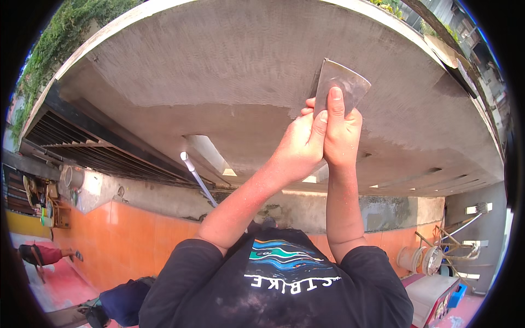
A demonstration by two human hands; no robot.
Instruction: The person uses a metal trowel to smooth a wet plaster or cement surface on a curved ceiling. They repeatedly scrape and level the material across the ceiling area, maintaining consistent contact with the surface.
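Note:
A metal putty knife (353, 82) with a broad, flared blade is gripped in both my hands, its wide end pointing up and away from me. My right hand (342, 139) is closed around its lower part, the thumb lying flat along the blade. Beside it, my left hand (302, 139) is closed against the same tool, its thumb pressed next to the right hand. Behind the blade is a grey plastered wall (208, 71), with a paler upper area and a darker, browner band lower down. Whether the blade touches the wall I cannot tell; the handle is hidden.
A dark slatted grille (82, 134) runs along the left, and a white pipe (197, 177) sticks out near my left forearm. Orange flooring (136, 235) lies below. Buckets (421, 259) and a red-and-white box (432, 295) stand at lower right. Another person's leg (54, 253) shows at lower left.

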